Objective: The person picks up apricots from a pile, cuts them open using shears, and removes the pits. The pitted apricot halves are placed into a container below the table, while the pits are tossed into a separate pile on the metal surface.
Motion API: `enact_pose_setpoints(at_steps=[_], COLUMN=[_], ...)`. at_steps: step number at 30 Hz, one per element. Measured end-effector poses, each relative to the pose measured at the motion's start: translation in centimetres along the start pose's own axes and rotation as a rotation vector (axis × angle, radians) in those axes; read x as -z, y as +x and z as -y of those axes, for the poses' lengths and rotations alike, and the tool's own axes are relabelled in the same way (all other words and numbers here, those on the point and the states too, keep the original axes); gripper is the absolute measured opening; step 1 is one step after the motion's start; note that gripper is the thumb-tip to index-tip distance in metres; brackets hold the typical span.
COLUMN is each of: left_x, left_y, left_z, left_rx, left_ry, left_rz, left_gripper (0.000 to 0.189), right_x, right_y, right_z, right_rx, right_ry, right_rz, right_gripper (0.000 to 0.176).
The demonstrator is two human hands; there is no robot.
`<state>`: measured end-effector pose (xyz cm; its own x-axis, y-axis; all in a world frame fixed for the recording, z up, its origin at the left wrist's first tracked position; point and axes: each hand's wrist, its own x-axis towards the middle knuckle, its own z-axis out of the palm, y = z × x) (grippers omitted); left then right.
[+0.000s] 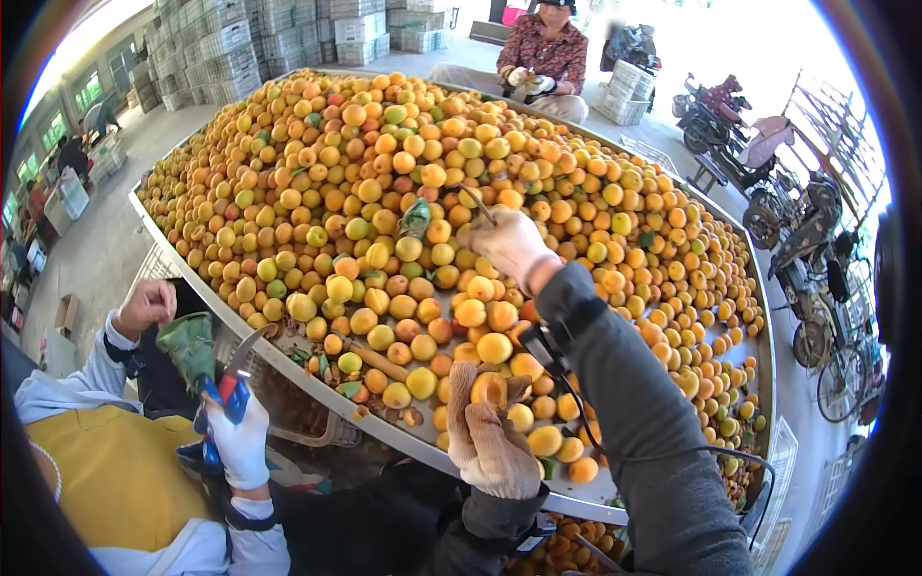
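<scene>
A large heap of orange and yellow fruit (384,192) lies on a metal-rimmed table (279,360). My left hand (492,432), in a tan glove, is at the near edge of the heap with its fingers curled round one apricot-like fruit (489,389). My right hand (514,245), in a pale glove, reaches over the middle of the heap, its fingers closed on a thin dark stick-like tool (477,204). The tool's tip points up and left, above the fruit. A crumpled green leaf (415,219) lies just left of it.
At the left, a co-worker's gloved hand (238,432) holds a curved knife (240,360) beside a green wrapped bundle (187,348). Another person (543,58) sits beyond the table. Stacked crates (206,48) stand behind; motorbikes (807,230) are at the right.
</scene>
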<state>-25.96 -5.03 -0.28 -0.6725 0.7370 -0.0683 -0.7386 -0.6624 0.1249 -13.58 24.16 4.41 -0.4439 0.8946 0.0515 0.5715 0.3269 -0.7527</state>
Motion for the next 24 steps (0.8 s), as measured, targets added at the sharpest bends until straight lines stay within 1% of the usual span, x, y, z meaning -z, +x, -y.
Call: enact_pose_setpoints(at_steps=[1, 3, 5, 6, 7, 9, 10, 12, 13, 15, 16, 18, 19, 20, 21, 23, 24], left_x=[0.8, 2.2, 3.2, 3.6, 4.0, 4.7, 4.8, 5.1, 5.0, 5.1, 5.3, 5.5, 5.5, 5.5, 5.7, 6.3, 7.3], left_y=[1.2, 2.2, 2.7, 3.0, 3.3, 3.8, 4.1, 4.7, 5.2, 5.9, 6.3, 6.8, 7.0, 7.0, 6.9, 6.0, 6.3], left_z=[-3.2, -6.8, -8.3, -9.1, -9.8, -10.9, -11.7, -12.4, -13.3, -13.7, -13.9, -14.2, -14.1, -14.0, -14.0, -13.7, -14.1], left_rx=[0.014, 0.016, 0.0, -0.006, -0.009, -0.011, -0.009, 0.007, 0.009, 0.008, 0.014, 0.026, 0.045, 0.066, 0.078, 0.098, -0.06], left_ry=[-0.118, -0.269, -0.349, -0.382, -0.415, -0.472, -0.497, -0.533, -0.555, -0.555, -0.554, -0.558, -0.575, -0.592, -0.608, -0.641, -0.492], left_rz=[0.022, 0.035, 0.034, 0.034, 0.034, 0.034, 0.037, 0.037, 0.065, 0.087, 0.095, 0.104, 0.12, 0.13, 0.132, 0.125, -0.015], left_gripper=[0.039, 0.038, 0.037, 0.037, 0.036, 0.036, 0.035, 0.035, 0.035, 0.035, 0.035, 0.035, 0.036, 0.036, 0.036, 0.036, 0.026], right_x=[-1.4, -4.1, -7.0, -7.7, -8.9, -10.1, -10.4, -10.7, -10.3, -8.7, -8.5, -6.9, -5.9, -5.5, -5.2, -6.7, -7.0], right_y=[2.0, 4.6, 7.5, 7.9, 8.5, 9.5, 9.7, 10.3, 10.4, 10.2, 9.8, 8.9, 7.1, 6.2, 5.5, 7.2, 8.0], right_z=[0.5, 1.8, 1.4, 1.6, 1.2, 1.2, 1.2, 1.2, 0.9, -0.3, -1.4, -3.2, -1.6, -1.6, -1.1, -2.7, -2.2], right_rx=[0.035, -0.056, -0.038, -0.056, -0.007, -0.038, -0.04, -0.049, -0.048, 0.019, 0.037, -0.088, -0.29, -0.272, -0.212, 0.036, 0.086], right_ry=[-0.131, -0.211, -0.325, -0.233, -0.217, -0.387, -0.393, -0.499, -0.501, -0.278, 0.091, 0.43, 0.554, 0.473, 0.357, 0.2, 0.053], right_rz=[0.008, -0.024, -0.124, -0.055, -0.078, -0.084, -0.079, -0.043, -0.046, 0.0, -0.029, -0.048, -0.139, -0.157, -0.117, -0.156, -0.13], right_gripper=[0.045, 0.049, 0.049, 0.055, 0.059, 0.06, 0.06, 0.058, 0.058, 0.048, 0.035, 0.023, 0.022, 0.025, 0.028, 0.035, 0.039])
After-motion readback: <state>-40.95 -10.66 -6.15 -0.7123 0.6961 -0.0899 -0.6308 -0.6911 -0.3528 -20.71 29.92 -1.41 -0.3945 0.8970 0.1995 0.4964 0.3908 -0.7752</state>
